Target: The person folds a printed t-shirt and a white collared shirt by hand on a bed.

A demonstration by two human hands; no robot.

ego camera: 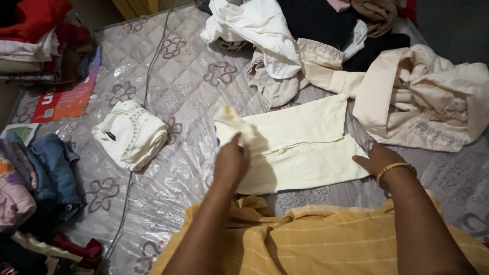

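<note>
Folding a cream garment (298,147) on the mattress (188,76)
Left hand (232,160) fingers pinch its lifted corner; right hand (379,158) lies flat, fingers together, pinning the opposite edge

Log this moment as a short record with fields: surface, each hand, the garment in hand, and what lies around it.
surface: plastic-covered quilted mattress
left hand: pinching a lifted corner of the cream garment
right hand: flat on the garment's right edge, gold bangle at the wrist
cream garment: spread flat, partly folded
to the left: folded white garment
further left: denim piece
behind: loose clothes pile
to the right: crumpled cream embroidered garment
</note>
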